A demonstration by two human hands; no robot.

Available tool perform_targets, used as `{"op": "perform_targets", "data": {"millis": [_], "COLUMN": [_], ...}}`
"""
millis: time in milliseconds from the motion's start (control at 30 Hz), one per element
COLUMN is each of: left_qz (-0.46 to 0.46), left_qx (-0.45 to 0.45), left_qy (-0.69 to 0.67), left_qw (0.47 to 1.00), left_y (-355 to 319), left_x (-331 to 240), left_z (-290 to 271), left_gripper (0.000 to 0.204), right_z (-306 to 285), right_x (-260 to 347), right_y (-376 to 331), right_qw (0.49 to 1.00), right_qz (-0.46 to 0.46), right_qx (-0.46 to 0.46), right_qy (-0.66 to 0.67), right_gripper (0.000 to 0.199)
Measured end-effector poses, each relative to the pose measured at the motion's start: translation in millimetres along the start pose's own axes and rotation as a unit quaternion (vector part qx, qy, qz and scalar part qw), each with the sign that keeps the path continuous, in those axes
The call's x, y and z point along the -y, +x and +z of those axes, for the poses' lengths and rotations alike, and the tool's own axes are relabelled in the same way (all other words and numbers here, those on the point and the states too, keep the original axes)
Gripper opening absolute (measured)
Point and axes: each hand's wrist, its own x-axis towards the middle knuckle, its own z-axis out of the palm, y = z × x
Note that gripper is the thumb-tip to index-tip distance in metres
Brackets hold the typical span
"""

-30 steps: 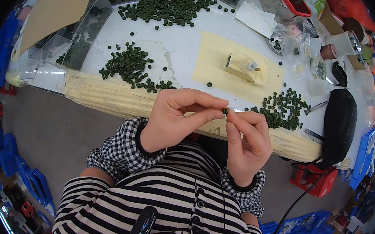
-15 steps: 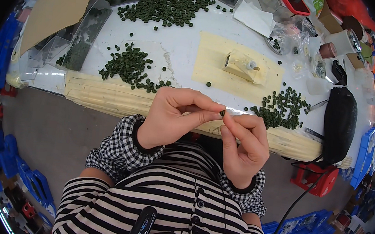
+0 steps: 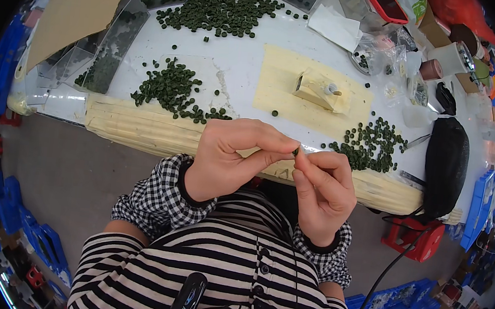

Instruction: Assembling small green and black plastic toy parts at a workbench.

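My left hand [image 3: 229, 156] and my right hand [image 3: 324, 192] meet in front of my chest, just below the table's near edge. Their fingertips pinch one small dark green disc [image 3: 295, 152] between them. Which hand bears the disc more I cannot tell. Piles of the same green discs lie on the white table: one pile [image 3: 167, 87] to the left, one pile [image 3: 370, 145] to the right, and a large spread [image 3: 226, 3] at the back. A small cream block fixture [image 3: 319, 90] stands on a pale yellow mat [image 3: 277, 92] beyond my hands.
A black pouch [image 3: 446, 165] lies at the table's right end. Clear plastic trays [image 3: 111, 52] sit at the left, a brown board [image 3: 80, 4] behind them. Bags, tape rolls and cups [image 3: 441, 60] crowd the back right. A red stool [image 3: 415, 242] and blue crates [image 3: 20, 228] are on the floor.
Both hands have stayed together at the table edge. The fingertips have shifted slightly around the small green disc; nothing else has moved.
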Motion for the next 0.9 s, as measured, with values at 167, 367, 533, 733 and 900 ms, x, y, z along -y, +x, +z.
{"op": "perform_targets", "data": {"millis": [167, 367, 533, 733, 900], "left_qz": [-0.122, -0.158, -0.161, -0.166, -0.199], "left_qx": [-0.018, -0.003, -0.005, -0.014, -0.001], "left_qy": [-0.113, -0.204, -0.208, -0.197, -0.174], "left_qw": [0.986, 0.966, 0.965, 0.966, 0.964], "left_y": [-0.9, 1.5, 0.6, -2.8, -3.6], "left_x": [-0.2, 0.0, -2.2, -1.9, -6.3], "left_z": [2.3, -0.3, -1.0, 0.8, -0.5], "left_gripper": [0.014, 0.015, 0.015, 0.015, 0.014], "right_z": [2.8, -1.7, -3.9, -5.5, -6.2], "right_x": [-1.9, -2.8, -3.6, -4.6, -4.7], "right_y": [-2.0, 3.0, 4.7, 6.1, 5.5], "right_qw": [1.0, 0.998, 0.996, 0.991, 0.985], "right_qz": [-0.017, -0.05, -0.066, -0.105, -0.144], "right_qx": [-0.013, -0.008, 0.003, 0.023, 0.028], "right_qy": [-0.02, -0.046, -0.056, -0.082, -0.091], "right_gripper": [0.033, 0.035, 0.036, 0.037, 0.039]}}
